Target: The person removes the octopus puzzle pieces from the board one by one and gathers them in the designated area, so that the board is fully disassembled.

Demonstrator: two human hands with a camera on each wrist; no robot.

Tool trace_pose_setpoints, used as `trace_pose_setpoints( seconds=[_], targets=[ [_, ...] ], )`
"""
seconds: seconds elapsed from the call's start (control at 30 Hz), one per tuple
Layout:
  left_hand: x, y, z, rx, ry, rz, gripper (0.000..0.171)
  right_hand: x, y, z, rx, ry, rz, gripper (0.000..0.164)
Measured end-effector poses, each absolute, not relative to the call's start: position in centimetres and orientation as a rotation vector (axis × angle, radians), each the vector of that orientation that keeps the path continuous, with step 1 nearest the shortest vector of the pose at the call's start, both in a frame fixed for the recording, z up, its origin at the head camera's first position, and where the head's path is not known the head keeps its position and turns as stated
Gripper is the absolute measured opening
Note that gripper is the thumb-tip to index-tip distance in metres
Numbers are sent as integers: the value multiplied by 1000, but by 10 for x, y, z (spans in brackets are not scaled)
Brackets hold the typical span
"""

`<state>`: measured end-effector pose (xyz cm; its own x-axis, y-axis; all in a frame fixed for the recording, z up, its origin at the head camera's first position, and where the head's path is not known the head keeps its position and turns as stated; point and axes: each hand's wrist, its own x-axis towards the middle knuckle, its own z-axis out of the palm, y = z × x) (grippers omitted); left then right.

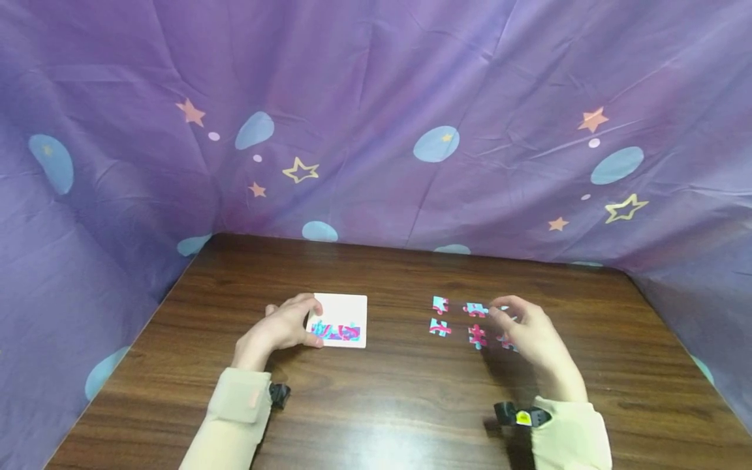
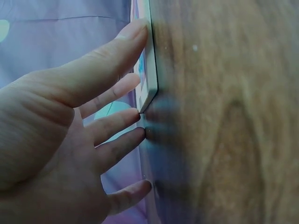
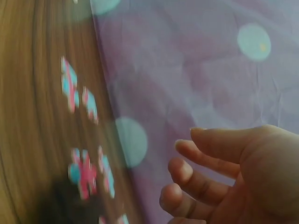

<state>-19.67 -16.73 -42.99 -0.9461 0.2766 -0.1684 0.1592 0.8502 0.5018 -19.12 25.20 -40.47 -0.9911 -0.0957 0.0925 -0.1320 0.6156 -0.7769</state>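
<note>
A white square puzzle board (image 1: 343, 308) lies on the table left of centre, with a strip of joined pink, blue and purple pieces (image 1: 343, 333) along its near side. My left hand (image 1: 279, 326) holds the board at its left end, thumb at the near edge and index finger at the far corner. In the left wrist view the other fingers spread beside the board edge (image 2: 152, 70). Over the loose pieces at right is my right hand (image 1: 531, 329), fingers loosely bent. Nothing shows between its thumb and fingers (image 3: 182, 170) in the right wrist view.
Several loose jigsaw pieces lie apart right of the board, among them a left piece (image 1: 439, 328) and a pink one (image 1: 478, 336). Others are partly hidden under the right hand. A purple patterned cloth (image 1: 376, 130) hangs behind the brown wooden table (image 1: 352, 405).
</note>
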Motion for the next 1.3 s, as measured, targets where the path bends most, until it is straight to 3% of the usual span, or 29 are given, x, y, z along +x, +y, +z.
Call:
trace_pose_setpoints(
  seconds=[0.37,0.63,1.3],
  targets=[
    [-199,-163,-431,348,2794,718,45,-199,170,-403,349,-2785,1448,19],
    [-197,-159,-432,314,2802,669,45,-201,116,-415,416,-2763,1552,23],
    [-198,-167,-429,317,2848,655,49,-214,32,-433,500,-2753,1395,19]
  ],
)
